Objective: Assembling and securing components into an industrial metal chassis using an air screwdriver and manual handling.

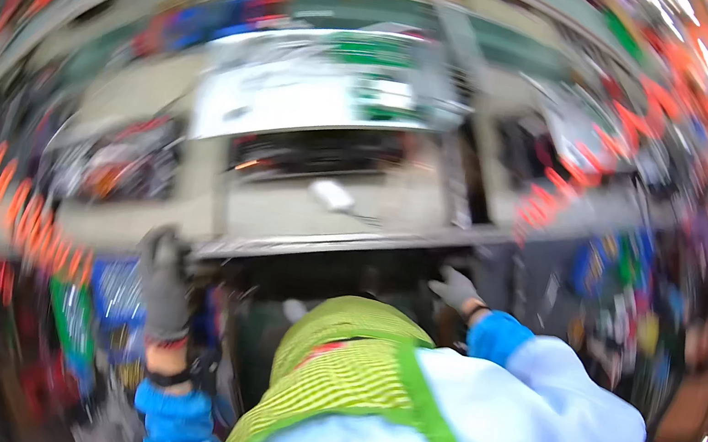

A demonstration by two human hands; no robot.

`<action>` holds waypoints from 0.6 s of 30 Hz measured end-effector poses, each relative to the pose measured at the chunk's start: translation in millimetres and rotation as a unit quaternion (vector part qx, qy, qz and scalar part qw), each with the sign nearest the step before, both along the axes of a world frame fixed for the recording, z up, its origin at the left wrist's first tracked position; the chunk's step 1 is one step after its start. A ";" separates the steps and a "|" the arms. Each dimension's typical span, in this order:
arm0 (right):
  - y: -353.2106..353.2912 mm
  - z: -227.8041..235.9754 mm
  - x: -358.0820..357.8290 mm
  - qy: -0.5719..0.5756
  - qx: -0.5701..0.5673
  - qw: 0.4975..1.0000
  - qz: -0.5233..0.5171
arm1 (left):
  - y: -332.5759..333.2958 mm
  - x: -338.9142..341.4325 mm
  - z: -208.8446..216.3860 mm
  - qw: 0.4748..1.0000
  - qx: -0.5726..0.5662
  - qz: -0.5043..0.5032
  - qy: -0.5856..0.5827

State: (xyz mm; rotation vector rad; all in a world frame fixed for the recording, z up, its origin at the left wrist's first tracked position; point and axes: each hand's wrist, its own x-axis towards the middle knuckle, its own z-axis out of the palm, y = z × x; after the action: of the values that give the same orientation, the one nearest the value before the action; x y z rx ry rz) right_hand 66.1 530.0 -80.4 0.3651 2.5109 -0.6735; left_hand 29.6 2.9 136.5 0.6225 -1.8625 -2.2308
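The whole view is smeared by motion. My left hand (165, 288), in a grey glove, is raised beside the left end of the workbench's metal front edge (313, 244). Its fingers are too blurred to read, and I cannot make out anything in them. My right hand (457, 288), also gloved in grey, hovers just below that edge, right of the middle. Two of its fingers stand apart, and no object shows in it. Farther back on the bench lies a large white panel (254, 94) with green boards (372, 50) on it. A small white block (332, 195) sits nearer, with a thin cable.
Coiled orange hoses hang at the left (2, 189) and the right (553, 192). A dark, blurred unit (318, 155) is in front of the panel. Piled parts (118, 161) lie at the bench's left. Blue and green packets (74, 320) are low at the left.
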 end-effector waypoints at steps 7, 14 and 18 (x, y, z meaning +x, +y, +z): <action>138.8 33.2 83.1 0.095 0.280 0.917 -0.267 | 185.2 -92.5 -30.8 0.960 -0.022 -0.279 -0.021; 218.2 16.0 100.9 -0.102 0.211 0.904 -0.357 | 314.0 -130.4 -30.3 0.927 0.040 -0.365 -0.074; 221.9 -1.0 79.9 -0.107 0.173 0.916 -0.344 | 333.2 -132.0 -37.3 0.928 0.072 -0.356 -0.082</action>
State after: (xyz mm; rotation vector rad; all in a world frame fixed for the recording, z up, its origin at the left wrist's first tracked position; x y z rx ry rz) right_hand 145.9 751.8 -81.4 1.4146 2.2533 -0.3879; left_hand -102.3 336.1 99.2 0.1471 -2.2947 -2.8425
